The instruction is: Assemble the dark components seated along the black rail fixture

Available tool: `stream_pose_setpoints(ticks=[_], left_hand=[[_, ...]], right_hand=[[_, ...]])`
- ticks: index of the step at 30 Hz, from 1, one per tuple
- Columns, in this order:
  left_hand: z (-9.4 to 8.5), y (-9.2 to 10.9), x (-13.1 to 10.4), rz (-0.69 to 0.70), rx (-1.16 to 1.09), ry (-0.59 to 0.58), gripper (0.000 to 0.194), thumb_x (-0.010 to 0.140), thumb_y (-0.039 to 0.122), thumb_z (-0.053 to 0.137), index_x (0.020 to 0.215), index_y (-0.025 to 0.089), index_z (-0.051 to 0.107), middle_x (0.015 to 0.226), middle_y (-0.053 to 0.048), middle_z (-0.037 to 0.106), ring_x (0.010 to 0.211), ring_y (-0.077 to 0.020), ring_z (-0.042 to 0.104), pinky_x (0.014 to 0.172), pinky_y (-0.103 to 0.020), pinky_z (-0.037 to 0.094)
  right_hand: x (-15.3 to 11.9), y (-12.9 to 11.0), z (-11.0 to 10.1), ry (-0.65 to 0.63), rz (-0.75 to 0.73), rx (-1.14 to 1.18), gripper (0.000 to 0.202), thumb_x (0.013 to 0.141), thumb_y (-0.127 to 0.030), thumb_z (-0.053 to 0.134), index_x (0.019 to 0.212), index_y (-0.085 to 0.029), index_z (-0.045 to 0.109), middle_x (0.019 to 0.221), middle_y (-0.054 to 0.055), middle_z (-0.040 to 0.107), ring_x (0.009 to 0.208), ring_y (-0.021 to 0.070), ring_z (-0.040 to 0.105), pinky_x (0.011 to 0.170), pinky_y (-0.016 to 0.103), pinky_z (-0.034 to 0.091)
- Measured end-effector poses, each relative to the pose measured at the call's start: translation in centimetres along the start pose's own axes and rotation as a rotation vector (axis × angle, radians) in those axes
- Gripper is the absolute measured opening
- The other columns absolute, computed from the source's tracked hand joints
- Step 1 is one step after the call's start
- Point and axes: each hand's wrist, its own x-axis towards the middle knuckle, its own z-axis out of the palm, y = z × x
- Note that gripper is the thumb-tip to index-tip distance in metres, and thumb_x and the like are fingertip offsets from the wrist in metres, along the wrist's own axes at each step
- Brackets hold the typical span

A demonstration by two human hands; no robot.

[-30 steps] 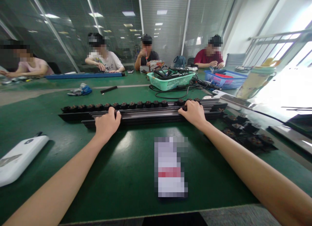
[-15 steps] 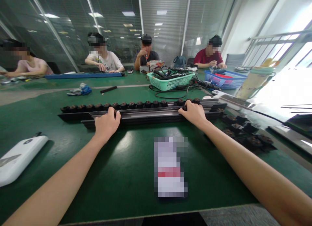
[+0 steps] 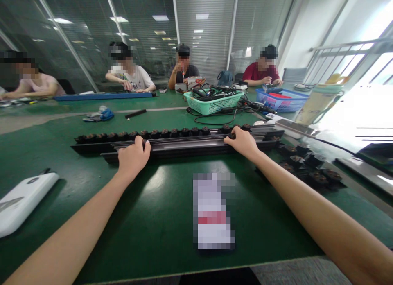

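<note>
A long black metal rail with a shiny open channel lies across the table in front of me. My left hand is closed near its left end, thumb and forefinger around a small black part. Toward the right end my right hand pinches another small black part at the channel; the fingers partly cover both pieces. Directly behind runs a second black rail carrying a row of round black sockets with coppery tops.
Loose black sockets lie beyond my right forearm. A phone with a blurred screen is in front of me, and a white power bank at left. Farther back are a green basket of cables, a blue basket and several seated people.
The whole view has shifted slightly left. Both hands keep the same grip and place on the front rail.
</note>
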Motion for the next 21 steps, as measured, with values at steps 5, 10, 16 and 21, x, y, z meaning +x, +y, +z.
stream_pose_setpoints(ticks=[5, 10, 16, 21], left_hand=[[0.15, -0.16, 0.08, 0.002, 0.004, -0.001, 0.059, 0.100, 0.047, 0.020, 0.128, 0.011, 0.056, 0.094, -0.020, 0.076, 0.093, -0.0361, 0.072, 0.087, -0.044, 0.046], [-0.18, -0.01, 0.00, 0.001, 0.001, -0.015, 0.059, 0.100, 0.047, 0.020, 0.128, 0.011, 0.056, 0.094, -0.020, 0.076, 0.093, -0.0370, 0.072, 0.087, -0.045, 0.046], [-0.31, 0.18, -0.07, -0.012, 0.006, -0.020, 0.059, 0.100, 0.046, 0.020, 0.129, 0.010, 0.056, 0.095, -0.020, 0.076, 0.094, -0.0365, 0.072, 0.088, -0.044, 0.046], [-0.16, 0.02, 0.01, -0.008, -0.003, -0.014, 0.059, 0.100, 0.047, 0.020, 0.129, 0.010, 0.056, 0.095, -0.020, 0.076, 0.094, -0.0364, 0.072, 0.088, -0.044, 0.046]], right_hand=[[-0.10, -0.10, -0.04, 0.019, 0.001, -0.030, 0.032, 0.089, -0.046, 0.054, 0.105, -0.020, 0.062, 0.100, 0.013, 0.074, 0.095, 0.0296, 0.068, 0.074, 0.033, 0.043], [-0.12, -0.08, -0.05, 0.027, -0.006, -0.038, 0.032, 0.089, -0.046, 0.054, 0.104, -0.020, 0.062, 0.098, 0.013, 0.074, 0.096, 0.0308, 0.069, 0.075, 0.034, 0.043], [-0.09, -0.02, 0.01, 0.038, -0.012, -0.045, 0.033, 0.089, -0.047, 0.053, 0.105, -0.019, 0.063, 0.100, 0.013, 0.074, 0.097, 0.0313, 0.069, 0.076, 0.035, 0.044], [-0.10, -0.01, -0.11, 0.030, -0.005, -0.047, 0.034, 0.089, -0.047, 0.053, 0.106, -0.019, 0.063, 0.100, 0.013, 0.075, 0.097, 0.0308, 0.069, 0.077, 0.035, 0.044]])
